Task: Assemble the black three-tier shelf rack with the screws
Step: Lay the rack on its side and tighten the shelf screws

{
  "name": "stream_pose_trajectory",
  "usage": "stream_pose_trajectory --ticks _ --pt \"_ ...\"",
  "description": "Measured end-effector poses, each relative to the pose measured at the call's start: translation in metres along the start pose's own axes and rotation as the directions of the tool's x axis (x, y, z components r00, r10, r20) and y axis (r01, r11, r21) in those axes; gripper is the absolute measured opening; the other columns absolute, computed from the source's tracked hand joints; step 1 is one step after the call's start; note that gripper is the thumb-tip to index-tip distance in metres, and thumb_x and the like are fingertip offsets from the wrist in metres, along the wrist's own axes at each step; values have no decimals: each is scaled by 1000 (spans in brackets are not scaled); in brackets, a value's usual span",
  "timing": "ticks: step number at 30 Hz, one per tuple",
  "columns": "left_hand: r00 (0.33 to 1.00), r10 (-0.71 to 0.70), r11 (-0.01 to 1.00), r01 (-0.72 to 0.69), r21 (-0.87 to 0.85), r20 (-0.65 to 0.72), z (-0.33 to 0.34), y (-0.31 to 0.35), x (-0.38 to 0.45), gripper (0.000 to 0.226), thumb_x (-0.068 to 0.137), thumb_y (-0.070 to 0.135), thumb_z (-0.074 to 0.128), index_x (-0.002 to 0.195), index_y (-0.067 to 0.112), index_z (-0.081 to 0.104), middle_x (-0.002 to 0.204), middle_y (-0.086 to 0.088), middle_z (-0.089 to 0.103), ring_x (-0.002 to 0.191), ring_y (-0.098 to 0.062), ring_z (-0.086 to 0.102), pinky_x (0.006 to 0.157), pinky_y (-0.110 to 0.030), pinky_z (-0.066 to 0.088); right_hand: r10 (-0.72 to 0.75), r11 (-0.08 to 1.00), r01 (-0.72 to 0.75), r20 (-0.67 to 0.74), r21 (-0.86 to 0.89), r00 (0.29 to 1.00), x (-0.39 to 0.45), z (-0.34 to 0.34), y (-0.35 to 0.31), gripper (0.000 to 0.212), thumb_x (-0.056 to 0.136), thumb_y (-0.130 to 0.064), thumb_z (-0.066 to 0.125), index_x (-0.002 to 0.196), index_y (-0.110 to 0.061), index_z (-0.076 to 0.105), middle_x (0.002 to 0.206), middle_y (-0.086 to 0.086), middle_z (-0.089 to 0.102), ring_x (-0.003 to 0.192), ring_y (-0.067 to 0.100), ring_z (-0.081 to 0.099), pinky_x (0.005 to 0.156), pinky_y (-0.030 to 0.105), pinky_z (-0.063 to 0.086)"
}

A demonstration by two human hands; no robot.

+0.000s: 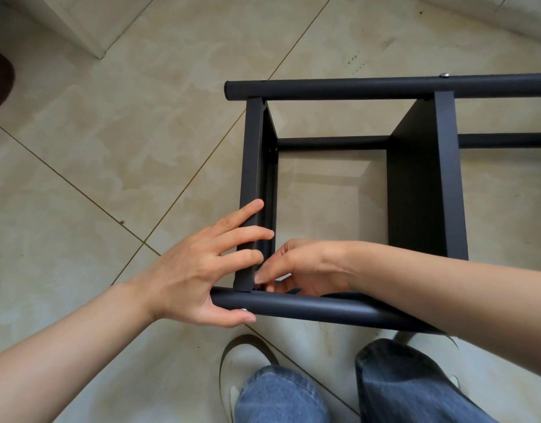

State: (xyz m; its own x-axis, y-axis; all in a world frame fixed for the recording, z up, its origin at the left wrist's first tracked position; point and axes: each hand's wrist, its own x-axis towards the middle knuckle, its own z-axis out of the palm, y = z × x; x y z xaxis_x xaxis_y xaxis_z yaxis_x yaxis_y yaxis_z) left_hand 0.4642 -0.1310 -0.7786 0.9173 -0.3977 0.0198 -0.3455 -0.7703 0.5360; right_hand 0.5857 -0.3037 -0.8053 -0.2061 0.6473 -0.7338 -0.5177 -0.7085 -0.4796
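So the black rack [415, 184] lies sideways on the floor, left hand [202, 270] spread flat across its end shelf, thumb under the near tube by a screw [242, 309], right hand [296, 270] fingertips pinching something I can't make out at that corner.

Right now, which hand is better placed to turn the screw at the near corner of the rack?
Probably the left hand: its thumb lies beside the screw on the near tube. The right hand is inside the frame.

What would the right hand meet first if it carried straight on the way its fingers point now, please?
Most likely the end shelf panel at its joint with the near tube: the right hand points leftward, fingertips already at that corner. The left hand lies just beyond; depth is unclear.
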Motion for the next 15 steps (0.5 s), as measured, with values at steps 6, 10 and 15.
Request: stream_pose_trajectory --ticks 6,10,15 --pt "1000 -3 1000 3 28 -10 0 0 0 58 82 58 71 109 7 68 144 -9 52 153 -33 20 120 -39 29 -26 1000 27 -13 16 1000 -1 1 2 19 91 -14 67 71 -15 71 72 3 64 68 15 60 76 30 48" --pt "999 -41 996 42 82 -10 -3 3 -2 58 82 62 69 115 15 66 153 -2 44 154 -27 18 124 -44 18 -79 997 79 -11 16 997 -8 3 2 19 93 -13 64 76 -18 71 81 4 65 69 13 62 75 26 50" --pt "996 -86 991 87 100 -10 -6 11 -5 58 82 59 69 122 17 65 160 2 34 155 -22 14 125 -37 14 -105 993 99 -84 -63 991 -28 1 -1 13 93 -18 66 104 -12 70 91 5 70 80 14 66 78 22 53"
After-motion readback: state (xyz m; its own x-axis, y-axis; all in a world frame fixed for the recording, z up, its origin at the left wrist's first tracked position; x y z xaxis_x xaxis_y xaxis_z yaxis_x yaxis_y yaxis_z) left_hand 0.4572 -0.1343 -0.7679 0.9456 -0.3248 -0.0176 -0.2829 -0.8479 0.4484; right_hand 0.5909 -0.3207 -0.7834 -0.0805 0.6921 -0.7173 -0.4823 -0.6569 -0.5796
